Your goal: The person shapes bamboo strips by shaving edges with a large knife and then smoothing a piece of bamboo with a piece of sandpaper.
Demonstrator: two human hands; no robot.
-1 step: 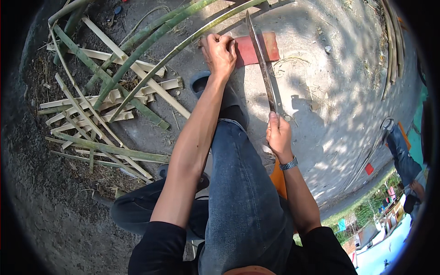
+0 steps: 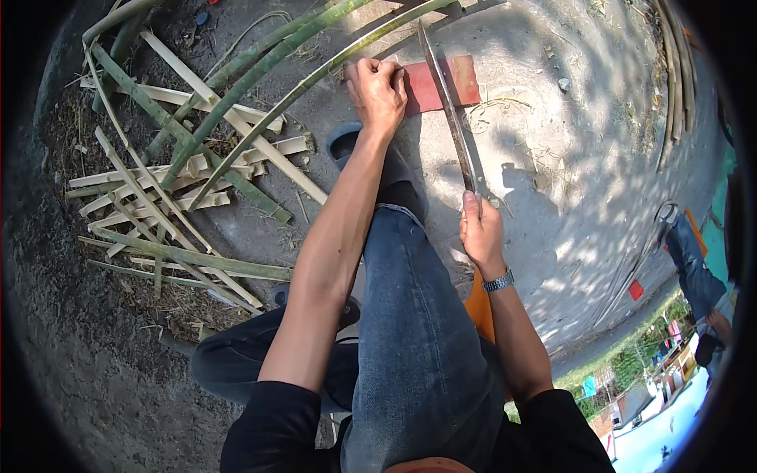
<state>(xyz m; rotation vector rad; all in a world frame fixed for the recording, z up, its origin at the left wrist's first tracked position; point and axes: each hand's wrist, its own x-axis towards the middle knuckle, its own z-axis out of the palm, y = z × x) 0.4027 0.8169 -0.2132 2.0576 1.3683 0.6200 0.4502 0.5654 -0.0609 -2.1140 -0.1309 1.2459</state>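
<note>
My right hand (image 2: 481,232) grips the handle of a long machete (image 2: 446,98), thumb laid along it. The blade is narrow and dark, its tip pointing away from me and a little left, and it crosses over a flat red brick-like block (image 2: 465,79) on the ground in this view. Whether blade and block touch, I cannot tell. My left hand (image 2: 377,93) is at the block's left end, beyond my shoe, its fingers curled under. What lies inside those fingers is hidden by the back of the hand.
Green bamboo poles (image 2: 229,102) and pale split bamboo strips (image 2: 276,169) lie heaped on the left. My jeans-clad knee (image 2: 410,292) rises between my arms. Long thin poles (image 2: 678,79) lie at the far right. Another person's leg (image 2: 694,260) shows at the right edge.
The machete's tip has swung slightly left, and my right hand has shifted very slightly right. My left hand stays where it was.
</note>
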